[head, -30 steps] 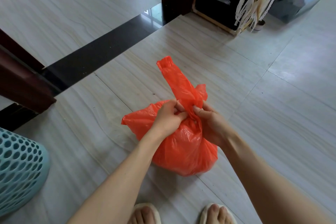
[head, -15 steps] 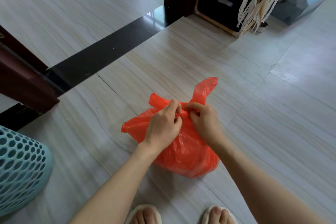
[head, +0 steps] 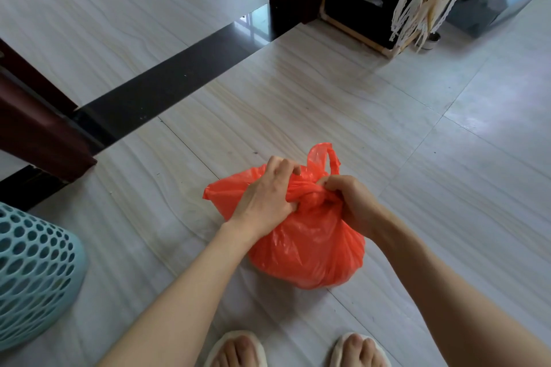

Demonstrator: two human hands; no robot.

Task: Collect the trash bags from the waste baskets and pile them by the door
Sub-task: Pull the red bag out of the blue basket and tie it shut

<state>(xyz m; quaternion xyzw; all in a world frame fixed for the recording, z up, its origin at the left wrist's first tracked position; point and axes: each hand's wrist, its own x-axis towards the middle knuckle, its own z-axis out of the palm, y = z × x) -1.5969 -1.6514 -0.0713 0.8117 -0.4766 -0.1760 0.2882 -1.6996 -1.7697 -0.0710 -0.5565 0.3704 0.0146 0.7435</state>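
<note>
Gripping the knotted, bulging orange trash bag (head: 310,247), left hand (head: 265,197) and right hand (head: 354,202); contents hidden.

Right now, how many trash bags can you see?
1: an orange trash bag on the floor near the doorway, gripped by the left hand and right hand. Others may lie out of view.

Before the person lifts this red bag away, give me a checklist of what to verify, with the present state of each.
1. Knot formed at the neck of the red trash bag: ok, a twisted knot shows between the hands.
2. Knot pulled tight: cannot tell.
3. Left hand grips the bag: ok.
4. Right hand grips the bag: ok.
5. Bag resting on the floor, nothing spilled beside it: ok.
6. Blue waste basket emptied: cannot tell, its inside is out of view.
</note>
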